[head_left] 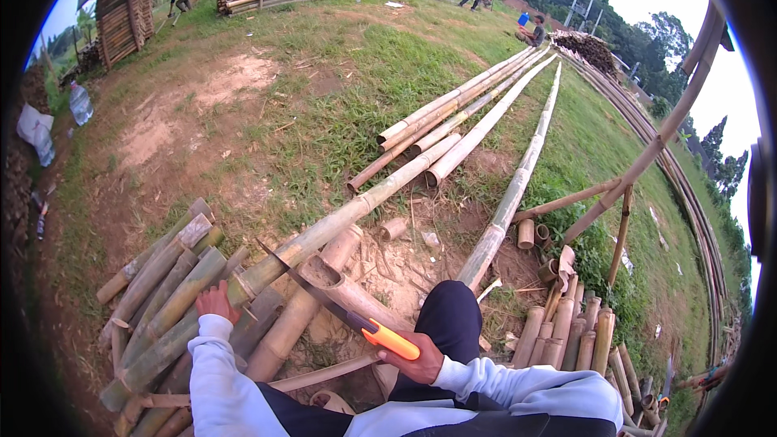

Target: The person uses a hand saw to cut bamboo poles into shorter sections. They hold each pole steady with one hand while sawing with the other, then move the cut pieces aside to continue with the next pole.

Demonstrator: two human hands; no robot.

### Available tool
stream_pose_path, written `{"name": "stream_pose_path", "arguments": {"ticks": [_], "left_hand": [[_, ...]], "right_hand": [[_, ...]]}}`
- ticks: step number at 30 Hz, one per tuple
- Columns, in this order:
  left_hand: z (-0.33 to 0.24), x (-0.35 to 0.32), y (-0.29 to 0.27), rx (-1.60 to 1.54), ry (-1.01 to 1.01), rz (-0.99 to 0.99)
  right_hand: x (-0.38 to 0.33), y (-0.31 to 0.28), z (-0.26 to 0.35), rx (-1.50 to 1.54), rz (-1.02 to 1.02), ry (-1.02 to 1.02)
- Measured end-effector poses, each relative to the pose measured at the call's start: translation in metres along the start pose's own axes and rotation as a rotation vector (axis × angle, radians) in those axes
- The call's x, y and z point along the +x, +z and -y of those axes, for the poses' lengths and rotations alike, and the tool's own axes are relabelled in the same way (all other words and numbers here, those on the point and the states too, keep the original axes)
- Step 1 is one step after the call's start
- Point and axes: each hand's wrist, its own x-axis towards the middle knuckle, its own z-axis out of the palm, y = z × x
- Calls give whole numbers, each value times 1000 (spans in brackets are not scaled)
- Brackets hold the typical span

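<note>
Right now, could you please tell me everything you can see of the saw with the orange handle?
The saw is a hand saw with a bright orange handle, seemingly plastic, and a long, dark, slightly curved blade that tapers to a point up and to the left. The right hand grips the handle. The blade lies tilted across a long green bamboo pole, seemingly touching it near its cut end. The left hand rests on that pole just left of the blade. Any teeth are too small to make out.

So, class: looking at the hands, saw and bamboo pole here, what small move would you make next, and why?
Probably draw the saw back in a cutting stroke. Its blade lies across the long bamboo pole, the right hand grips the orange handle, and the left hand steadies the pole on the stacked bamboo pieces.
</note>
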Motion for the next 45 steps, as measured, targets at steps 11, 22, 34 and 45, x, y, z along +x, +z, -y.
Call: {"name": "stream_pose_path", "arguments": {"ticks": [11, 22, 34, 45], "left_hand": [[-2, 1, -11, 71, -4, 57], [-9, -4, -1, 24, 20, 21], [-3, -7, 0, 33, 10, 28], [-9, 0, -5, -18, 31, -70]], "right_hand": [[115, 45, -49, -116, 74, 39], [73, 23, -41, -117, -13, -21], [-18, 5, -50, 5, 17, 85], [162, 66, -45, -99, -78, -117]]}}
